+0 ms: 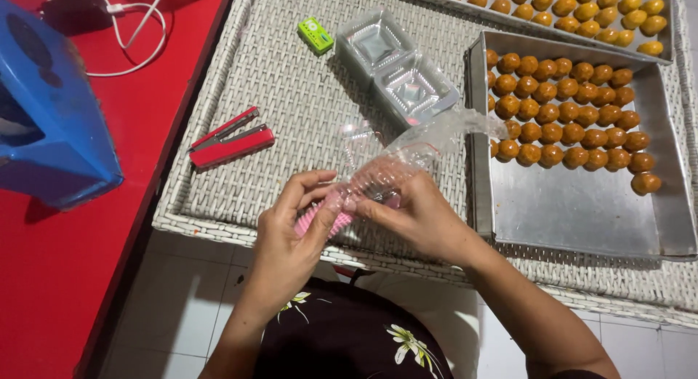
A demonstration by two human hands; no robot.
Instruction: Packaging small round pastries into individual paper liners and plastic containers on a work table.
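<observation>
My left hand (294, 222) and my right hand (414, 215) meet over the near edge of a white wicker tray (291, 117). Together they hold a clear plastic bag (418, 150) that trails up to the right. A stack of pink paper cups (320, 220) is pinched between my left thumb and fingers at the bag's mouth. Both hands have their fingers closed on the bag.
A metal baking tray (582, 212) with several rows of golden round pastries (567, 110) lies at right; another tray (582, 8) is behind. Clear plastic boxes (396, 66), a small green box (315, 35), a red stapler (231, 139), a blue object (51, 110) and a white cable (138, 30) lie around.
</observation>
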